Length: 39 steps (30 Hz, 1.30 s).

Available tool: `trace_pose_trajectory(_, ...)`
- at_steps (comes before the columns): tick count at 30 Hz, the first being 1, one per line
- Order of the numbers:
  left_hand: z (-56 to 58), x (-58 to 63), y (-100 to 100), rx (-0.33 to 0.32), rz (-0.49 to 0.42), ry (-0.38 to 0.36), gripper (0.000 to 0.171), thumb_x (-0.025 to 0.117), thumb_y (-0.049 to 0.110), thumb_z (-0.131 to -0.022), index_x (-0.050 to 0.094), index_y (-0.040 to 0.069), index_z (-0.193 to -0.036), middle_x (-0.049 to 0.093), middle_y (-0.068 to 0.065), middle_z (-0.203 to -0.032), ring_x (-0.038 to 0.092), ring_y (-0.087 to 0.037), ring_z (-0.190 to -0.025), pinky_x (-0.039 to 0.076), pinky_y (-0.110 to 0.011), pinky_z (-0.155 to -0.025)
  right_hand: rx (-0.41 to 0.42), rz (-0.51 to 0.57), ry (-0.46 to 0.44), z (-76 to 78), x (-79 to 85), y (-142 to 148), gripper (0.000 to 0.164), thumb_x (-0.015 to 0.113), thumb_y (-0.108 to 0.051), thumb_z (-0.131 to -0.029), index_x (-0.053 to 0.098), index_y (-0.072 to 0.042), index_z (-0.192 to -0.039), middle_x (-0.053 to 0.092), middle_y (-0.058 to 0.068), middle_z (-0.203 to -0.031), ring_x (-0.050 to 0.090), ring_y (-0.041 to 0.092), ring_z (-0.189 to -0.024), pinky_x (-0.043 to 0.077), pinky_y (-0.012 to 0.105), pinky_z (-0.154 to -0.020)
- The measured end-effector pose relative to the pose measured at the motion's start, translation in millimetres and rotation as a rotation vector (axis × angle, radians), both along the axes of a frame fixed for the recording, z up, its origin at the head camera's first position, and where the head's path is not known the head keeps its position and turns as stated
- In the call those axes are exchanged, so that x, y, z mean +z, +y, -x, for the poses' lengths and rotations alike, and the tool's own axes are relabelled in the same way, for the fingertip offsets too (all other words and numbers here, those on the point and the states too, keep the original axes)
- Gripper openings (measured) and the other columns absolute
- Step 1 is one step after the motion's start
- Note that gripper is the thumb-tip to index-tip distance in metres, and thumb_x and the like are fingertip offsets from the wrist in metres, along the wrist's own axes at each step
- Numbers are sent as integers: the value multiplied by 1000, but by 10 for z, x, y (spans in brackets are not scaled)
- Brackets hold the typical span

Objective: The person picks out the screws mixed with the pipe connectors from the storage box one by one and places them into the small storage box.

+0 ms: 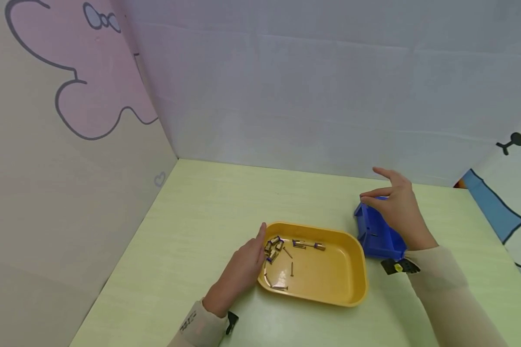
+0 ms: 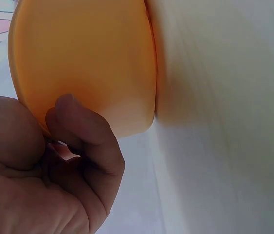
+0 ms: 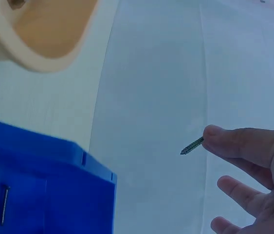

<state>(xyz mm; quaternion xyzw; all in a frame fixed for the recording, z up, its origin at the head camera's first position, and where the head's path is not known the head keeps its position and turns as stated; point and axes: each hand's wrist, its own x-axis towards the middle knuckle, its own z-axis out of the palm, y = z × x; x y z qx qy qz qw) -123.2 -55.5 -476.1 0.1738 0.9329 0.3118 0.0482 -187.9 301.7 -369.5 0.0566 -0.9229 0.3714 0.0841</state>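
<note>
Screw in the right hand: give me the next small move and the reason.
Probably bring the right hand over the blue bin and let the screw drop in. The hand pinches it close to the bin, where another screw already lies; the left hand is at the yellow tray.

Screw point(image 3: 192, 146): one end hidden within right hand point(image 1: 399, 207). Bin point(image 3: 81, 200): cut off by right wrist view's left and lower edges.
</note>
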Motion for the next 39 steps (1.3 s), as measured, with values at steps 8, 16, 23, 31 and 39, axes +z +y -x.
trace_pose_trajectory(8, -5, -3, 31, -6, 22, -23, 59, 39, 15, -107, 15, 10, -161, 57, -18, -138, 60, -27, -118, 49, -45, -96, -129, -52, -56, -17, -138, 265, 28, 70, -17, -95, 74, 9, -104, 17, 14, -165, -4, 36, -152, -1, 68, -112)
trace_pose_trajectory(16, -21, 14, 26, 6, -1, -38, 58, 38, 17, -107, 16, 11, -161, 55, -16, -142, 58, -27, -122, 47, -45, -98, -93, -218, -67, -106, -332, 435, 32, 71, -23, -94, 75, 7, -104, 13, 20, -164, -19, 51, -144, -12, 77, -99)
trace_pose_trajectory(23, -19, 12, 20, 4, 7, -28, 58, 38, 16, -107, 16, 10, -160, 55, -17, -142, 58, -27, -121, 48, -45, -98, -121, -303, -93, -129, -489, 532, 29, 74, -26, -91, 77, 2, -101, 12, 21, -163, -19, 50, -145, -10, 81, -97)
trace_pose_trajectory(31, -27, 15, 24, 7, 10, -32, 58, 38, 18, -108, 15, 11, -161, 54, -16, -143, 56, -28, -126, 46, -45, -101, -152, -344, -124, -131, -580, 577, 29, 77, -27, -87, 79, 0, -98, 19, 21, -162, -15, 48, -147, -8, 81, -98)
trace_pose_trajectory(39, -25, 33, 34, 8, 8, -52, 58, 36, 19, -108, 13, 13, -161, 55, -15, -142, 58, -25, -122, 46, -44, -100, -130, -352, -62, -140, -538, 510, 32, 76, -29, -88, 78, 2, -98, 22, 21, -161, -13, 47, -148, -8, 80, -99)
